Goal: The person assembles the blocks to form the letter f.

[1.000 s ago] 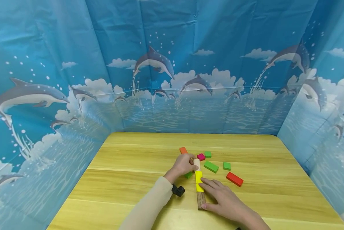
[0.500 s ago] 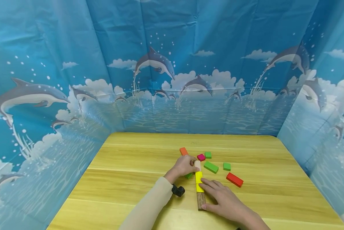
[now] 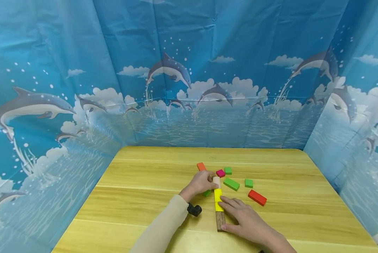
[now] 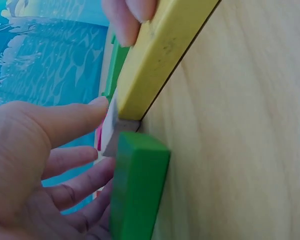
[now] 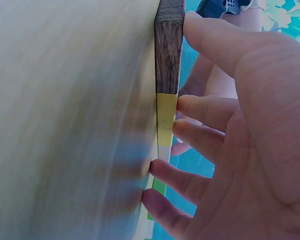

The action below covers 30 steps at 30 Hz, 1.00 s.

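A straight row of blocks runs away from me in the head view: dark brown wood (image 3: 220, 221) nearest, then a yellow block (image 3: 218, 194), then a whitish block (image 3: 216, 180) at the far end. My left hand (image 3: 201, 182) pinches the whitish block between thumb and fingers, its end against the yellow one. Along the row's right side lies my right hand (image 3: 247, 217), fingers spread and loosely bent. Its thumb touches the brown block and two fingertips touch the yellow block (image 5: 166, 117). Close to the left fingers stands a green block (image 4: 142, 185), partly hidden in the head view.
Beyond the hands lie an orange block (image 3: 201, 166), a magenta block (image 3: 220, 173) and a small green block (image 3: 228, 170). Right of the row are a longer green block (image 3: 231, 184), another small green block (image 3: 248, 183) and a red block (image 3: 257, 197). A dolphin-print curtain (image 3: 189, 123) borders the table.
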Each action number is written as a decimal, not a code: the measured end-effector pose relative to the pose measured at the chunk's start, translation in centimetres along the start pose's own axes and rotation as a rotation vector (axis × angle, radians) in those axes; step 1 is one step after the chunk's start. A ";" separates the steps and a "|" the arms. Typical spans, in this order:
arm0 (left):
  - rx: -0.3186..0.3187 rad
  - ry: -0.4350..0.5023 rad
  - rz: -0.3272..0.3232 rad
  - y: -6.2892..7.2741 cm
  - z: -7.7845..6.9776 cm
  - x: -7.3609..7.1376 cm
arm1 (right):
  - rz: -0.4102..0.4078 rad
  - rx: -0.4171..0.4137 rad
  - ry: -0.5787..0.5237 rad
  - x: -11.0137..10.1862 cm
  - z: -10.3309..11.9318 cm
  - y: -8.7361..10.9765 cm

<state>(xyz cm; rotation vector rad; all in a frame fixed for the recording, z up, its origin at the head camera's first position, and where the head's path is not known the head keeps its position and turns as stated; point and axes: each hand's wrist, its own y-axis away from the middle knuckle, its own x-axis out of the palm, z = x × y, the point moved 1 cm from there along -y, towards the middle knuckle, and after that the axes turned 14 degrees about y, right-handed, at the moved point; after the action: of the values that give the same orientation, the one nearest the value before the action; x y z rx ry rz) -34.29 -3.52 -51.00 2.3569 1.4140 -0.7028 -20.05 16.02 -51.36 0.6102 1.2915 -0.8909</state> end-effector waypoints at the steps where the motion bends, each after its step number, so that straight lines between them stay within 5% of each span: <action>1: 0.004 0.014 0.003 0.0 0.0 -0.2 | 0.002 0.000 -0.003 0.0 0.0 0.0; 20: 0.155 -0.006 0.037 3.0 0.5 -3.8 | 0.011 0.009 -0.002 0.2 0.0 0.0; 30: 0.167 -0.110 0.121 3.9 1.2 -4.1 | 0.016 0.005 0.000 0.0 0.1 0.0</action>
<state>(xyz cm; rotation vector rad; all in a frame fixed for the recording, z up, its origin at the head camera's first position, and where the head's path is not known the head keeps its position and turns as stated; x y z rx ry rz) -32.76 -8.91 -49.72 2.4626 1.1979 -0.9332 -20.03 15.94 -51.39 0.6244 1.2833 -0.8813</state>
